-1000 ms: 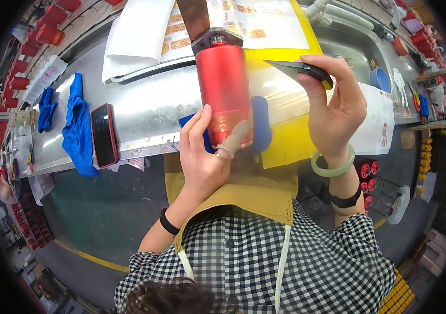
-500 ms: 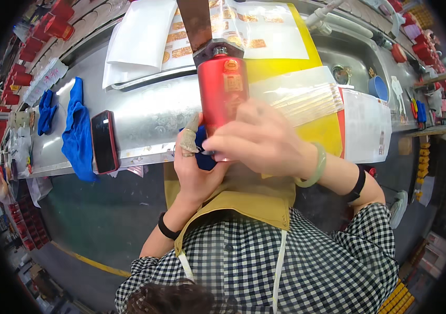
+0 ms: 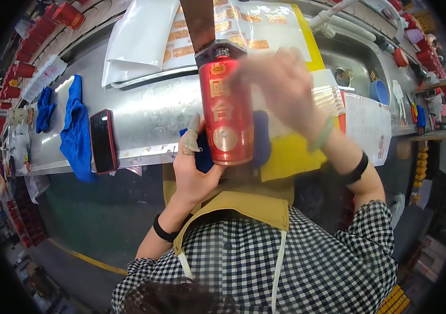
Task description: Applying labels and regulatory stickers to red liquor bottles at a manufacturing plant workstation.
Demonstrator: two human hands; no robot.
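1. While the bottle (image 3: 226, 112) sat with its neck at the dark bracket (image 3: 205, 53), the left hand (image 3: 195, 171) gripped its base between fingers and thumb.
2. Right hand (image 3: 288, 91) blurred beside the bottle's shoulder; I couldn't tell whether spread or pinching.
3. Phone (image 3: 103, 141) lay left, beside a blue cloth (image 3: 76, 133).

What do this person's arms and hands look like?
The checked sleeves are black and white. The left hand has a pale finger covering and black wristband; the blurred right hand, a green wrist bangle and, further up, a black band.
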